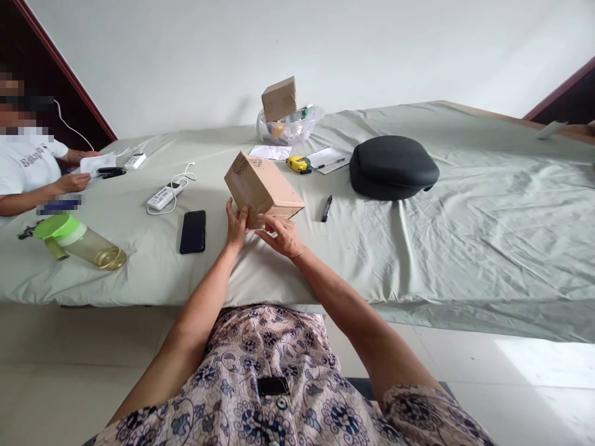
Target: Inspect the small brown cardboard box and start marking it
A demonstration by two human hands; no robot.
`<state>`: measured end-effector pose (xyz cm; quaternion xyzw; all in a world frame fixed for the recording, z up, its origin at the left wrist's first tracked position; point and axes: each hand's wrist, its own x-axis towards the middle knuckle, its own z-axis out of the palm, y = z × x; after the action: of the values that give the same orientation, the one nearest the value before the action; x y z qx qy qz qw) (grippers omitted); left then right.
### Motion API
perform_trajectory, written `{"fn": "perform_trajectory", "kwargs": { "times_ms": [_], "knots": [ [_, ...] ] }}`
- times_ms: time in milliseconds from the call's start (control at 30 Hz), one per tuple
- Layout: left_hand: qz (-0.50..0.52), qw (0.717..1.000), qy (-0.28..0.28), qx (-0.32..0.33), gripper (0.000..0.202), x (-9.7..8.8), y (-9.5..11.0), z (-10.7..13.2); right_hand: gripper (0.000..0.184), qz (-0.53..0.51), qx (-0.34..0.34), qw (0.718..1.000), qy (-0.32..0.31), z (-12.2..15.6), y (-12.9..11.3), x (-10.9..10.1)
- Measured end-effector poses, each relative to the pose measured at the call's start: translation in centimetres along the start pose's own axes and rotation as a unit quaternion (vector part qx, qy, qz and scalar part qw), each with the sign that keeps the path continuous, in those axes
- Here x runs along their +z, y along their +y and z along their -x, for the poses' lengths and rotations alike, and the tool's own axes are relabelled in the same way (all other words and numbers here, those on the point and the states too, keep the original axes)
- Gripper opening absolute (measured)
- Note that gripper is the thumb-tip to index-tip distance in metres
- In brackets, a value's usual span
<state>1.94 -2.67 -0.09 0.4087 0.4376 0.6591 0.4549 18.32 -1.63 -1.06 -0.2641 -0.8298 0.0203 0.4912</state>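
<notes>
A small brown cardboard box is held tilted just above the grey-green tablecloth, near the front edge. My left hand grips its lower left corner, fingers up along the side. My right hand holds its underside at the right, fingers curled against the box. A black phone lies left of my left hand, and a black marker pen lies right of the box.
A white power strip with cable, a lying bottle with green lid, a black oval case, a yellow tape measure, a clipboard with pen and a clear bowl with a second box are on the table. Another person sits at the left.
</notes>
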Motion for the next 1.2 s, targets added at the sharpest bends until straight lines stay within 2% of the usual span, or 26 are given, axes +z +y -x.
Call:
{"fn": "perform_trajectory", "kwargs": {
  "times_ms": [133, 200, 333, 467, 567, 700, 900, 1033, 1200],
  "knots": [
    [-0.009, 1.000, 0.010, -0.016, 0.106, -0.1, 0.0, 0.2, 0.055, 0.087, 0.089, 0.984, 0.128, 0.0, 1.3, -1.3],
    [-0.021, 1.000, 0.007, -0.012, 0.106, -0.1, 0.0, 0.3, 0.066, 0.126, 0.120, 0.971, 0.161, -0.2, 2.1, -2.1],
    [-0.043, 0.999, -0.015, 0.001, 0.105, 0.2, -0.3, 0.8, 0.091, 0.161, 0.116, 0.971, 0.133, -0.6, 3.0, -2.7],
    [-0.054, 0.998, -0.020, 0.011, 0.104, 0.5, -0.6, 0.9, 0.093, 0.156, 0.116, 0.979, 0.063, -0.5, 2.9, -2.1],
    [-0.056, 0.998, -0.017, 0.005, 0.101, 0.6, -0.8, 0.8, 0.091, 0.155, 0.111, 0.981, 0.040, -0.3, 2.4, -1.4],
    [-0.060, 0.998, -0.009, 0.001, 0.099, 0.7, -0.9, 0.8, 0.083, 0.159, 0.112, 0.979, 0.056, -0.2, 1.7, -0.8],
    [-0.049, 0.999, -0.016, -0.011, 0.099, 0.8, -0.5, 1.1, 0.051, 0.136, 0.123, 0.980, 0.076, -0.4, 1.4, -1.2],
    [-0.039, 0.999, -0.030, -0.015, 0.096, 0.7, -0.5, 1.2, 0.032, 0.135, 0.090, 0.983, 0.089, -0.4, 1.1, -1.3],
    [-0.024, 0.998, -0.056, 0.008, 0.102, 0.7, -0.6, 1.2, 0.026, 0.129, 0.060, 0.988, 0.068, -0.4, 0.8, -0.9]
  ]
}}
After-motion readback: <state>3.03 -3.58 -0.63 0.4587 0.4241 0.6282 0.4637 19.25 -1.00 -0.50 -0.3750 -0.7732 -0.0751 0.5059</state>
